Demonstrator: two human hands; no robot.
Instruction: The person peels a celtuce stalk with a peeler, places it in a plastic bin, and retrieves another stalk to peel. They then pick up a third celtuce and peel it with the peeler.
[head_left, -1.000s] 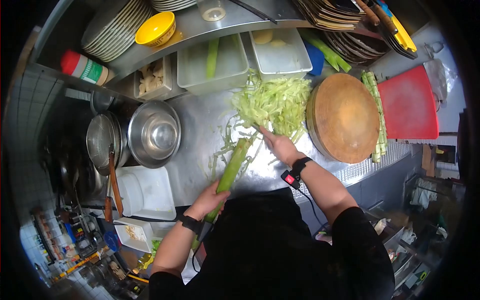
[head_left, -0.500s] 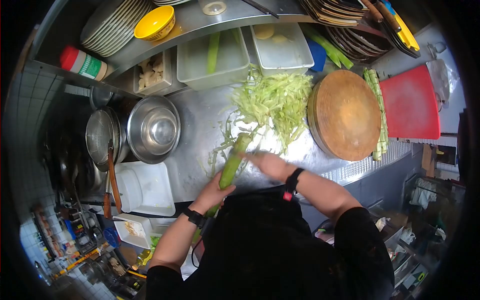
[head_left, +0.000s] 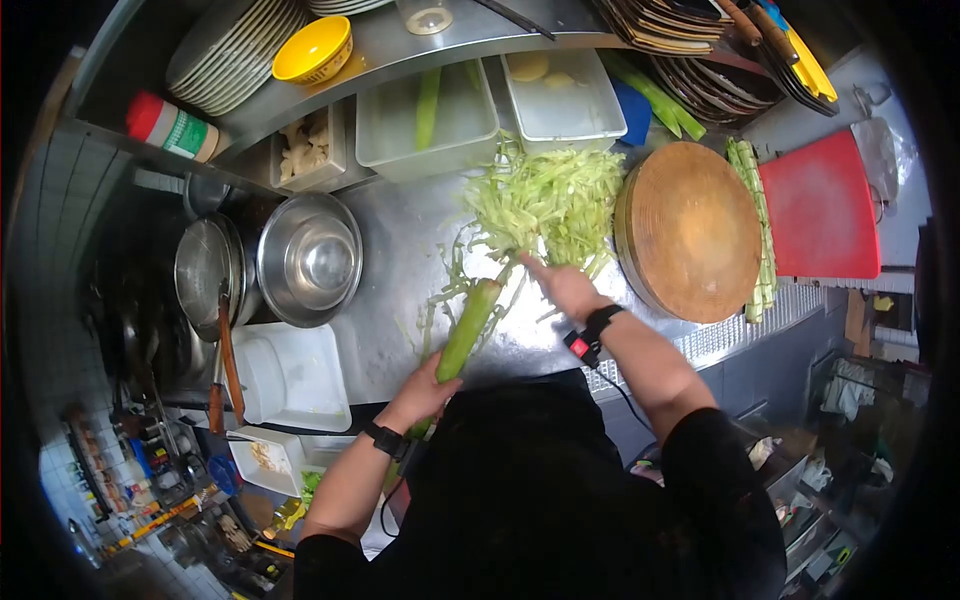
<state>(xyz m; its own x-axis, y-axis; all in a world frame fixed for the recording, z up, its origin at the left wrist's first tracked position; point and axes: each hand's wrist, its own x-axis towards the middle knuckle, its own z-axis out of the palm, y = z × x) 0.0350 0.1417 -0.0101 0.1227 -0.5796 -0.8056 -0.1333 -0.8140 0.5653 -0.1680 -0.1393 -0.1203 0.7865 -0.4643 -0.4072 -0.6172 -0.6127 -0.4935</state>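
Observation:
My left hand (head_left: 425,392) is wrapped round the lower part of a thick green stem, apparently celtuce (head_left: 464,337). The stem slants up and right over the steel counter, its pale cut end uppermost. Beyond that end, my right hand (head_left: 568,290) is closed at the near edge of a heap of pale green peelings (head_left: 548,195). A small dark piece shows at its fingertips, but I cannot make out what it is. The right hand is apart from the stem. Loose strips of peel lie on the counter around the stem.
A round wooden chopping block (head_left: 692,232) stands right of the peelings, with green stems (head_left: 752,200) and a red board (head_left: 820,205) beyond. Plastic tubs (head_left: 425,150) line the back under a shelf (head_left: 450,52). A steel bowl (head_left: 310,258) and white container (head_left: 300,375) stand left.
My right hand has moved up and right, away from the stem to the peelings. My left hand and the stem have stayed nearly in place.

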